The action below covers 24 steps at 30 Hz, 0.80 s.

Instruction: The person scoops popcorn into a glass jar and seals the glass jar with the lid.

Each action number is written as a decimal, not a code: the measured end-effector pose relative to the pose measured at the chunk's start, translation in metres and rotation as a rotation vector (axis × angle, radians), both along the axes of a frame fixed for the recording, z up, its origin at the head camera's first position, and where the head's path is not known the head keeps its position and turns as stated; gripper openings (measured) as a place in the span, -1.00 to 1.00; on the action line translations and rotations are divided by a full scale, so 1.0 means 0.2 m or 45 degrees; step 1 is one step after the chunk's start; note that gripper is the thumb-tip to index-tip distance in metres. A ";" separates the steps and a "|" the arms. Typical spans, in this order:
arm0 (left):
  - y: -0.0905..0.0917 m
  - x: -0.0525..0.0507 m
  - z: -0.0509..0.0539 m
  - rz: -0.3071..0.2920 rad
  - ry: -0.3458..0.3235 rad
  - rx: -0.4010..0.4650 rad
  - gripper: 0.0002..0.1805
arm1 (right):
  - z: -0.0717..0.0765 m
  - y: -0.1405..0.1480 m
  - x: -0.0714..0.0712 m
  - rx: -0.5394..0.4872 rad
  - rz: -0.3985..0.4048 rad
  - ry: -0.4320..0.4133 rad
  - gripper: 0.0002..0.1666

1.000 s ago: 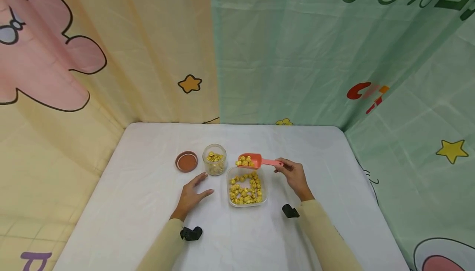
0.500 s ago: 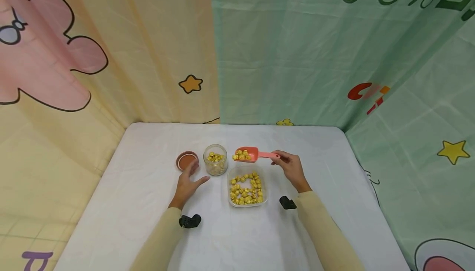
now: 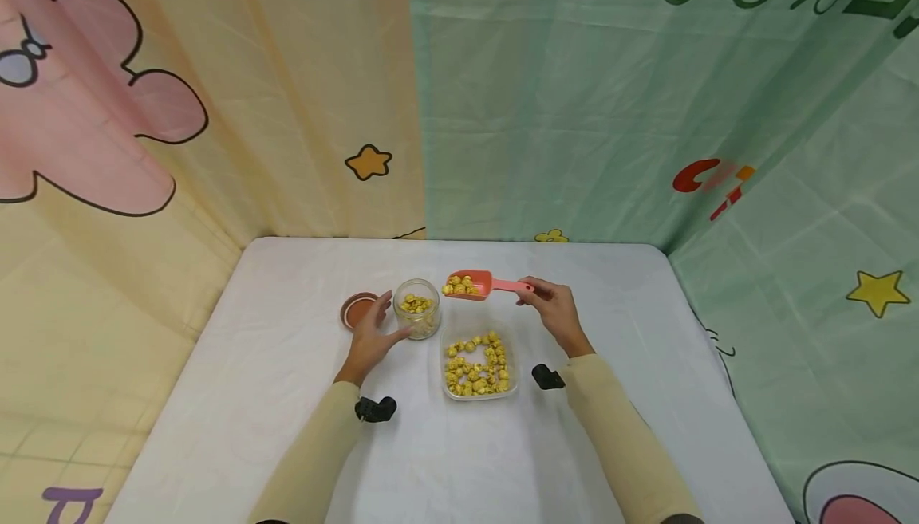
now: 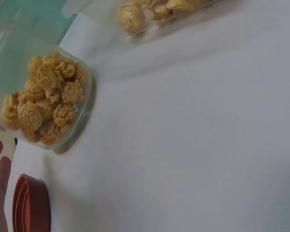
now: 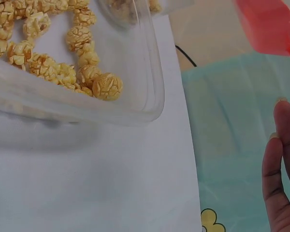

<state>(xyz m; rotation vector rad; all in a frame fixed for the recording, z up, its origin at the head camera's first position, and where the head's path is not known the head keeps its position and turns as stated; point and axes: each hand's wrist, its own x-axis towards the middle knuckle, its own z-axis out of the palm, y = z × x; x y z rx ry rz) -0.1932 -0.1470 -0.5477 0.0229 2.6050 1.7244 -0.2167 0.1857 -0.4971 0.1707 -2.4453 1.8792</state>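
Observation:
In the head view my right hand (image 3: pixel 555 313) pinches the handle of a red-pink scoop (image 3: pixel 475 285) loaded with yellow popcorn. The scoop hangs just right of a glass jar (image 3: pixel 424 325) partly filled with popcorn. My left hand (image 3: pixel 369 344) is beside the jar's left side, fingers spread around it; whether they touch the glass I cannot tell. Below the scoop stands a clear plastic tub (image 3: pixel 479 398) with popcorn around a bare patch of its floor. The left wrist view has the jar's popcorn (image 4: pixel 46 99) close up, with fingertips (image 4: pixel 1 176) at the left edge.
A brown round lid (image 3: pixel 353 310) lies left of the jar, partly behind my left hand. The white-covered table (image 3: pixel 287 269) ends at the back against printed curtains (image 3: pixel 538 109), which also hang along both sides.
The right hand has carried the loaded scoop up and left, from over the tub toward the jar. My left hand moved over near the lid, then right toward the jar.

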 end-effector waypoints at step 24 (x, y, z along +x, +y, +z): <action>0.06 -0.08 0.04 0.003 -0.135 -0.083 0.01 | 0.02 -0.14 -0.09 -0.036 0.133 0.028 -0.70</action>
